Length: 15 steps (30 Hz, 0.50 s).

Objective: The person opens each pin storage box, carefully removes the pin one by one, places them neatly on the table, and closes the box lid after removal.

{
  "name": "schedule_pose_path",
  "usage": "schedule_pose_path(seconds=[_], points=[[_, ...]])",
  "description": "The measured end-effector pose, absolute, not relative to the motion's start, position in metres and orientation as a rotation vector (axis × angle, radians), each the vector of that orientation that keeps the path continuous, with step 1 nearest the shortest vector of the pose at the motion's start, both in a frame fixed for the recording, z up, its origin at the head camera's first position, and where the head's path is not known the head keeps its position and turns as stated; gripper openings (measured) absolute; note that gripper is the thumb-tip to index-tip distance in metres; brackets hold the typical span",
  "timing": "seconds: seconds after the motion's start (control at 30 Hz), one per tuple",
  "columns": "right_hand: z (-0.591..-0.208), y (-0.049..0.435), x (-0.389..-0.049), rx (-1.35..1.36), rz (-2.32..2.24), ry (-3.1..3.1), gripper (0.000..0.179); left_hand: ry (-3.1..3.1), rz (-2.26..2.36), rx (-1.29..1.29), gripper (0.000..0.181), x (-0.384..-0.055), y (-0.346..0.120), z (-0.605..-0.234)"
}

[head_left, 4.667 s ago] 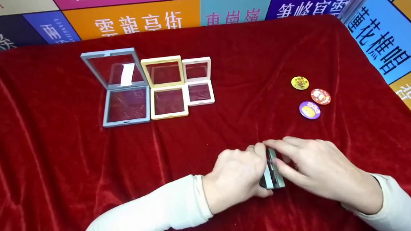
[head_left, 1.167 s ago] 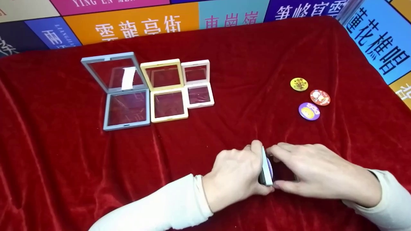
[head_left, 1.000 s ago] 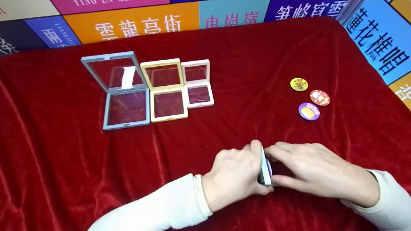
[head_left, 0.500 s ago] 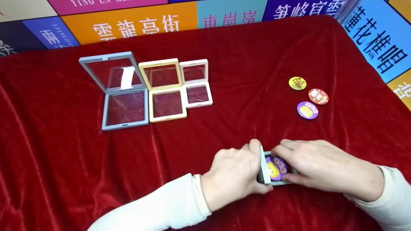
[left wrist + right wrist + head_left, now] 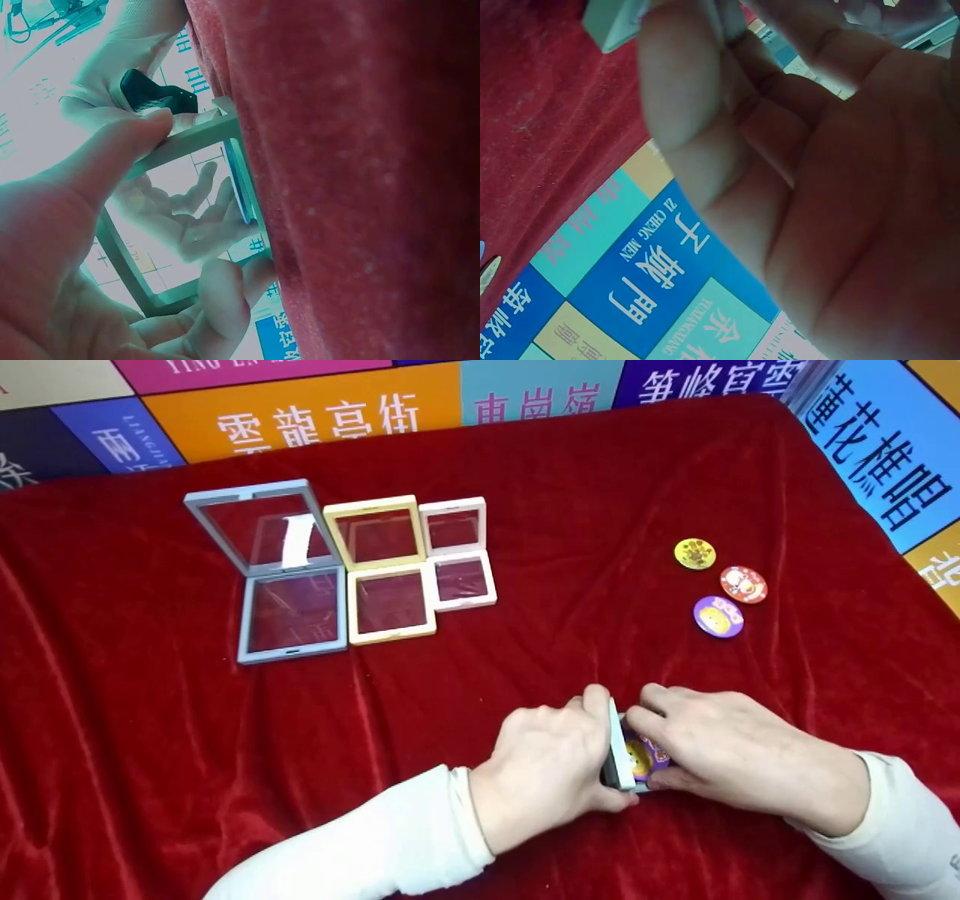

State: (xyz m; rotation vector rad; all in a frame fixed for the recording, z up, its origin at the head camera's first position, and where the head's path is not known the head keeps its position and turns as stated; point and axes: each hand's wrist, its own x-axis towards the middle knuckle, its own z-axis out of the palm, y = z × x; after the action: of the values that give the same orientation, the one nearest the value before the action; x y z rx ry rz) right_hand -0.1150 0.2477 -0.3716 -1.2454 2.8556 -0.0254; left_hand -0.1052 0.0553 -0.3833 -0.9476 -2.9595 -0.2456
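Observation:
In the head view, my left hand (image 5: 551, 761) grips the raised half of a pale green hinged display frame (image 5: 619, 757) near the table's front. The left wrist view shows thumb and fingers around the raised half's rim (image 5: 127, 262) and its clear film. A purple button badge (image 5: 640, 760) with a yellow figure lies over the lower half, partly hidden behind the raised half and fingers. My right hand (image 5: 739, 754) pinches the badge, thumb on the near edge and fingers on the far one. The right wrist view shows mostly curled fingers beside a frame corner (image 5: 615, 26).
On the red velvet cloth (image 5: 525, 660) stand three unfolded frames: blue-grey (image 5: 294, 654), yellow (image 5: 394, 635) and white (image 5: 465, 603). Three more badges lie at the right: yellow (image 5: 695, 554), red (image 5: 744, 585) and purple (image 5: 718, 617). Lettered panels (image 5: 315, 412) border the table.
The nearly folded green frame has opened, with its other half lowered and the purple badge coming into view. Over the last half second, the right hand has shifted left with the badge. The left hand holds still.

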Motion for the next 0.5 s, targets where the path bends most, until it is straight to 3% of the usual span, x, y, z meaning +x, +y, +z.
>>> schedule_pose_path(seconds=[0.5], points=[[-0.3701,0.251,-0.1179,-1.282,-0.028,2.806,0.04,-2.979,-0.218,-0.934,0.072,-0.1046,0.0568,-0.3829]])
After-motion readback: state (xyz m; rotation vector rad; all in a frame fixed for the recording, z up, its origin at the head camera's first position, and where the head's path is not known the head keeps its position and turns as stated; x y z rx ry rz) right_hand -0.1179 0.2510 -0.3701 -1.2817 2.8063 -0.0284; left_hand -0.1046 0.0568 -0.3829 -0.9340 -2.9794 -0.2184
